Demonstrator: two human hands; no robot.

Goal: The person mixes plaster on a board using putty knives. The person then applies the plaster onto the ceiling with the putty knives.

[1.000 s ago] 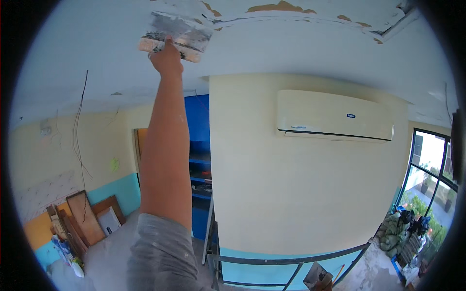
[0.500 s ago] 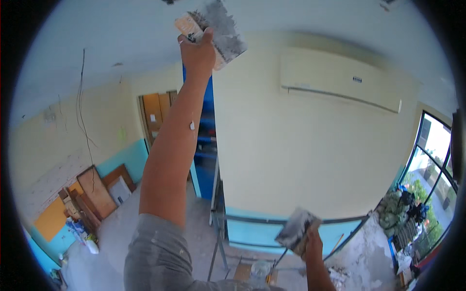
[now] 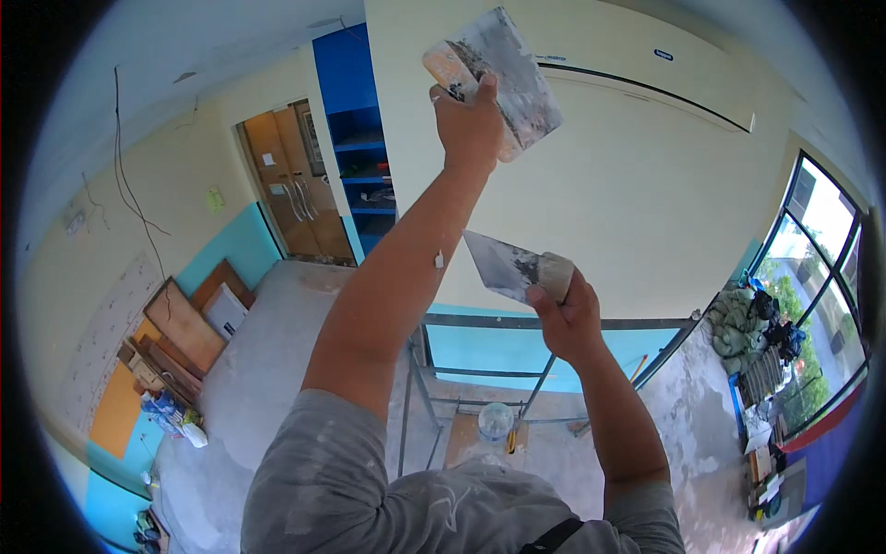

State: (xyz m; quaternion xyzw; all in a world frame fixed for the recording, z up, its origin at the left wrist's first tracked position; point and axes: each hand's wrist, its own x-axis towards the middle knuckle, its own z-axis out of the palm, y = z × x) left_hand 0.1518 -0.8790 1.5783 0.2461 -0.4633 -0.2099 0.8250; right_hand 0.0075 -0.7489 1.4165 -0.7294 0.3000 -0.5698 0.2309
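My left hand (image 3: 466,125) is raised high, gripping a wide metal plastering blade (image 3: 515,76) with a pale orange handle and grey plaster smears. A white fleck of filler clings to my left forearm. My right hand (image 3: 568,323) is lower, in the middle right, closed on the pale handle of a metal putty knife (image 3: 498,263), its smeared blade pointing up and left beneath the wide one.
A metal scaffold rail (image 3: 628,321) surrounds me; below lie a bucket (image 3: 496,420) and board. Ahead are an air conditioner (image 3: 637,46) on a wall and blue shelves (image 3: 355,120); leaning boards (image 3: 185,328) stand left, bags (image 3: 734,328) by the window.
My left hand has come away from the ceiling, rightward and down, with the wide blade. My right hand has risen with the putty knife toward it. The view has tilted downward.
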